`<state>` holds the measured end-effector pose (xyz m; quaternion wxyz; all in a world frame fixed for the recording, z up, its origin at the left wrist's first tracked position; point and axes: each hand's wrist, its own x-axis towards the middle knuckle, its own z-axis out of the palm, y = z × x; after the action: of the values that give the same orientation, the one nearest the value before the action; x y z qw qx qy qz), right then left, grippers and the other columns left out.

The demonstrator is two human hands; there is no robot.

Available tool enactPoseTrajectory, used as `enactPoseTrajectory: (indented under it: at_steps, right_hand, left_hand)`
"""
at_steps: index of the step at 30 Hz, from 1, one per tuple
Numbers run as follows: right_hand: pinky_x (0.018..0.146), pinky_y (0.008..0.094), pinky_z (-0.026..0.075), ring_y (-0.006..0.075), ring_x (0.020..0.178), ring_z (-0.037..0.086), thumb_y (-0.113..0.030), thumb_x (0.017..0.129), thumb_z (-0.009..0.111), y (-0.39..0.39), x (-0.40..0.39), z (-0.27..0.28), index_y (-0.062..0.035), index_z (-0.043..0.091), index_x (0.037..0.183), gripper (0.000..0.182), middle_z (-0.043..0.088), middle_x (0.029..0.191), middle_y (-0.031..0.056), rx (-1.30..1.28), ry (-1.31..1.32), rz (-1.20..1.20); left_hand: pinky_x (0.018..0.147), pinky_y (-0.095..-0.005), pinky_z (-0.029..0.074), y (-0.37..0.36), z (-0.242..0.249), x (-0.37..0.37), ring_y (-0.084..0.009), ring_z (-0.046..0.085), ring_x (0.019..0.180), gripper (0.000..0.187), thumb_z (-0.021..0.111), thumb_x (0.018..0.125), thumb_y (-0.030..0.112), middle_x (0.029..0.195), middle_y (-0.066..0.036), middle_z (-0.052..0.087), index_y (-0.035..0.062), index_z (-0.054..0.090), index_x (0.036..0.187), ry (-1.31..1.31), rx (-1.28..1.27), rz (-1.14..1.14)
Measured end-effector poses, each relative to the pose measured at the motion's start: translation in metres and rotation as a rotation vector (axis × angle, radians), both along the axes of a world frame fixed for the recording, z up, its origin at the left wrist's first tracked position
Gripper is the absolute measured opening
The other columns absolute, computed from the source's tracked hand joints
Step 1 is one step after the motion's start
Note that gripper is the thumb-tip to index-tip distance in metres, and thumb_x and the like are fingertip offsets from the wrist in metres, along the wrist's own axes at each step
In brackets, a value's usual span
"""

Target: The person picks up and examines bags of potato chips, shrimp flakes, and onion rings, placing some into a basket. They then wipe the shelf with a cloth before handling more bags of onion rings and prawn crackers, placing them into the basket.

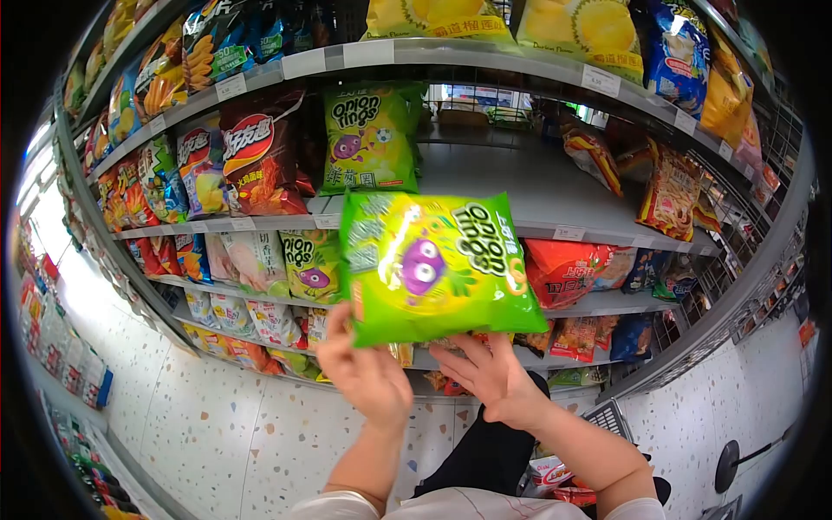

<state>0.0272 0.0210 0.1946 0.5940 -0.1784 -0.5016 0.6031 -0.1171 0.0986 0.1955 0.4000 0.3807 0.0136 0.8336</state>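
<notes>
The person wears a white shirt (433, 509) with thin reddish lines on the front. The sleeves (637, 510) are white and short. Both arms (594, 446) are bare below them, and so are the left hand (364, 364) and right hand (498, 381). The pants (477, 455) look plain black.

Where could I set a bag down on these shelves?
The bare grey board behind the held green bag, between the upright Onion Rings bag and the tumbled packets on the right. It's crowded left of that upright bag, with snacks packed closely, and along the shelf above.
</notes>
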Motion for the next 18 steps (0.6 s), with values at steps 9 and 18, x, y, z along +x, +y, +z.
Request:
enactPoseTrajectory:
  at_steps: [9, 18]
  right_hand:
    - [0.095, 0.0345, 0.044, 0.0188, 0.11, 0.054, -0.021, 0.085, 0.071, 0.104, -0.007, 0.119, -0.0023, 0.039, 0.13, 0.058, 0.055, 0.12, 0.0097, 0.011, -0.058, -0.43]
    - [0.096, 0.0355, 0.045, 0.0234, 0.111, 0.056, -0.016, 0.08, 0.074, 0.234, 0.003, 0.172, -0.0021, 0.039, 0.132, 0.064, 0.057, 0.123, 0.0147, 0.236, -0.547, -0.58]
  left_hand:
    - [0.079, -0.0344, 0.046, 0.015, -0.001, -0.018, -0.0274, 0.048, 0.103, 0.031, 0.075, 0.074, 0.005, 0.118, -0.015, 0.044, 0.0061, 0.062, 0.103, 0.959, 0.278, 0.72]
    - [0.103, -0.0418, 0.034, 0.116, 0.085, -0.053, -0.0327, 0.039, 0.127, 0.052, 0.073, 0.076, 0.007, 0.137, -0.017, 0.04, 0.0046, 0.051, 0.124, 1.02, 0.236, 0.978]
